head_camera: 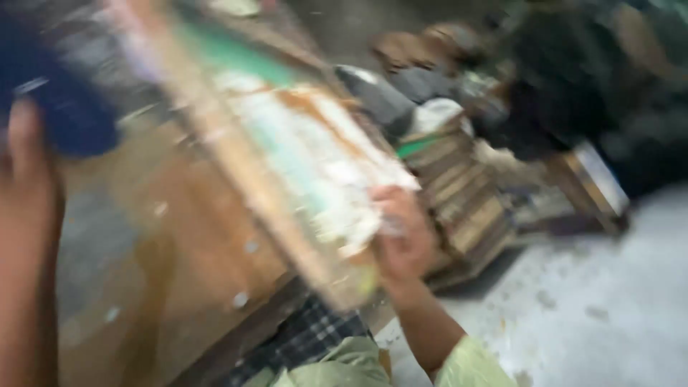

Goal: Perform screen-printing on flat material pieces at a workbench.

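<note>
Nearest, a pale green sleeve and checked cloth sit at the bottom edge, above a speckled grey floor [602, 301] on the right. The right hand [401, 240] is closed around the near end of a long wooden board [287, 154], rough, smeared white and green, slanting away to the far left. The left hand [25, 172] rises at the left edge; its grip cannot be told through the blur. Beyond, stacked wooden pieces [462, 193] stand right of the board.
</note>
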